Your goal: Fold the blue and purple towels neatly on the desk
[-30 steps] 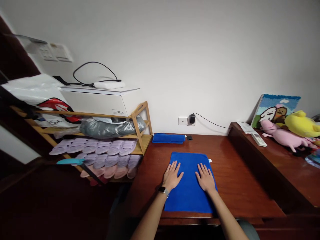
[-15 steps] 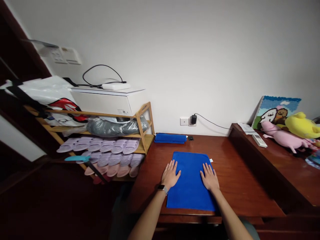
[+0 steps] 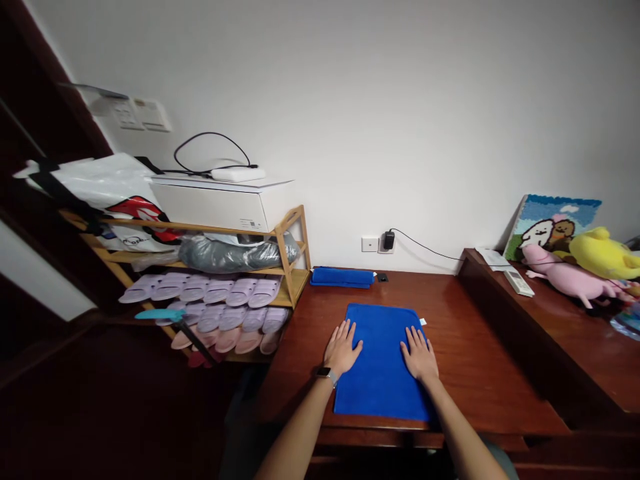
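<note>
A blue towel (image 3: 382,373) lies spread flat on the brown wooden table (image 3: 480,373), with a small white tag at its upper right edge. My left hand (image 3: 343,348) rests palm down across the towel's left edge, fingers stretched out. On the right edge lies my right hand (image 3: 420,355), also flat with its fingers apart. Neither hand grips anything. Farther back, against the wall, sits a folded blue towel (image 3: 342,277).
To the left stands a wooden rack (image 3: 287,233) with several lilac and pink slippers and a white box (image 3: 215,203) on top. A charger (image 3: 389,240) is plugged into the wall. Plush toys (image 3: 560,273) and a remote control (image 3: 519,283) lie on the right-hand ledge.
Both hands and the towel have stayed in place. Only the camera's view has shifted slightly.
</note>
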A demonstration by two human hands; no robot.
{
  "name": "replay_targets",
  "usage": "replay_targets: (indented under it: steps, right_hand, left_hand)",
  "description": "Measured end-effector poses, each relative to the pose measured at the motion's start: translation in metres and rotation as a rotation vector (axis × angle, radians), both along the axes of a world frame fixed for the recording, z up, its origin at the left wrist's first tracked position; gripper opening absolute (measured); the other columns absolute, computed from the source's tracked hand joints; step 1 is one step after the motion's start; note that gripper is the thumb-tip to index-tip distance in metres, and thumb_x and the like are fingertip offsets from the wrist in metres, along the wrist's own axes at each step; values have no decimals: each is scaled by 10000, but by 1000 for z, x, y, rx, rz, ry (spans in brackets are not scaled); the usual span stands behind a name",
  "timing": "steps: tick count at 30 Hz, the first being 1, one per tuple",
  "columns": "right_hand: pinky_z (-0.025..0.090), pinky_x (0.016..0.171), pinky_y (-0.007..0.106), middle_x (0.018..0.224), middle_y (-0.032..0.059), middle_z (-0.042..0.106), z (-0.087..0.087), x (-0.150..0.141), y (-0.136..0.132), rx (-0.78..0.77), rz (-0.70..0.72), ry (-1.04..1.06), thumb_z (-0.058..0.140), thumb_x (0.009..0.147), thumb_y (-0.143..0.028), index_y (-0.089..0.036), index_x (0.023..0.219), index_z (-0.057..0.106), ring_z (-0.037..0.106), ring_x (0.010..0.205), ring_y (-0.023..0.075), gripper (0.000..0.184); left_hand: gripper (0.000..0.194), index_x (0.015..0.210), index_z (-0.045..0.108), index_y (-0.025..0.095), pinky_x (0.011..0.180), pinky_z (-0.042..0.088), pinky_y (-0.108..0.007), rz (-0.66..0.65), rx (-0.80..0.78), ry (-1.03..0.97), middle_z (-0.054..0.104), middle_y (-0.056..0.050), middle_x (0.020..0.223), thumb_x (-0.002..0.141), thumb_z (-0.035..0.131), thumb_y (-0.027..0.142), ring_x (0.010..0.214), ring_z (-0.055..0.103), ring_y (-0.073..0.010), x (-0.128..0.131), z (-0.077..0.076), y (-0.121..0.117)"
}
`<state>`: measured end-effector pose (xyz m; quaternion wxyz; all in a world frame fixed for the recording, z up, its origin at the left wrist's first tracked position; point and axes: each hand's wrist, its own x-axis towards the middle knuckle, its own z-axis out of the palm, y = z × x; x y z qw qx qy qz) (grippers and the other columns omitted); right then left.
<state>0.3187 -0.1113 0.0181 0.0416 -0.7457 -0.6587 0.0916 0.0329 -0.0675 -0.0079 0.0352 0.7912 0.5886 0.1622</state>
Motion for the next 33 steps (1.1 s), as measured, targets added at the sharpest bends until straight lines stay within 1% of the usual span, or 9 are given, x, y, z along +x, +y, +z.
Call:
replay_targets:
  steps: [4, 13, 18, 21, 24, 26, 28, 30, 33]
  right_hand:
    - [101, 1378, 477, 1828, 12, 147, 1, -1, -1, 3, -2, -8, 166, 1114, -527, -206, 1752, 198, 127, 1699, 223, 716]
    - [119, 1376, 488, 1826, 18, 158, 0, -1, 1, 9, 2, 10, 172, 1111, -533, -212, 1750, 208, 136, 1698, 228, 716]
    - [135, 1372, 490, 1826, 24, 168, 1, 0, -2, 10, 2, 21, 177, 1108, -535, -208, 1751, 210, 149, 1696, 232, 722]
    - [167, 1365, 510, 1811, 43, 253, 1, 0, 1, 25, -6, 21, 218, 1103, -540, -202, 1735, 294, 222, 1680, 253, 721]
    - [178, 1363, 501, 1753, 88, 406, 6, -8, 17, 119, -5, 7, 238, 1104, -517, -176, 1672, 457, 325, 1641, 278, 698]
    - [179, 1362, 470, 1734, 98, 442, 12, -21, 35, 180, 39, 23, 223, 1109, -486, -166, 1654, 489, 347, 1631, 272, 686]
    - [182, 1361, 456, 1747, 86, 420, 18, -38, 56, 175, 108, 52, 220, 1112, -460, -171, 1674, 455, 321, 1644, 258, 675]
    - [178, 1362, 465, 1765, 69, 382, 19, -51, 76, 117, 166, 69, 228, 1112, -447, -182, 1697, 407, 276, 1662, 249, 666]
    - [162, 1362, 479, 1790, 45, 314, 10, -50, 96, 45, 185, 44, 236, 1112, -457, -217, 1723, 336, 222, 1680, 237, 664]
  left_hand:
    - [709, 1691, 399, 158, 1361, 242, -488, 0, -13, 13, 341, -140, 1784, 1080, 427, 517, 1664, 294, -282, 1, 4, -2]
    - [700, 1678, 423, 151, 1357, 259, -498, 11, -26, 13, 348, -145, 1779, 1073, 439, 503, 1657, 313, -291, 2, 13, -4]
    - [693, 1679, 425, 167, 1345, 282, -531, 4, -11, 18, 359, -146, 1774, 1077, 423, 509, 1647, 334, -307, 0, 11, -5]
    - [677, 1642, 488, 156, 1339, 292, -562, -8, 24, 40, 447, -169, 1728, 1062, 445, 502, 1611, 403, -334, -3, 7, -1]
    - [599, 1565, 587, 149, 1339, 295, -579, -34, 98, 43, 553, -182, 1652, 1061, 437, 437, 1555, 487, -343, 4, 8, 13]
    - [566, 1552, 602, 159, 1336, 309, -568, -64, 125, 27, 556, -167, 1653, 1068, 411, 381, 1560, 482, -325, 19, 11, 27]
    - [567, 1579, 576, 182, 1338, 312, -547, -118, 105, 15, 516, -138, 1690, 1071, 411, 370, 1593, 435, -302, 39, 13, 42]
    - [576, 1613, 542, 226, 1345, 295, -539, -155, 53, 10, 470, -104, 1726, 1077, 415, 394, 1618, 393, -290, 58, 13, 57]
    - [605, 1647, 499, 287, 1350, 268, -549, -110, -15, 7, 424, -76, 1756, 1082, 420, 486, 1638, 353, -300, 65, 6, 77]
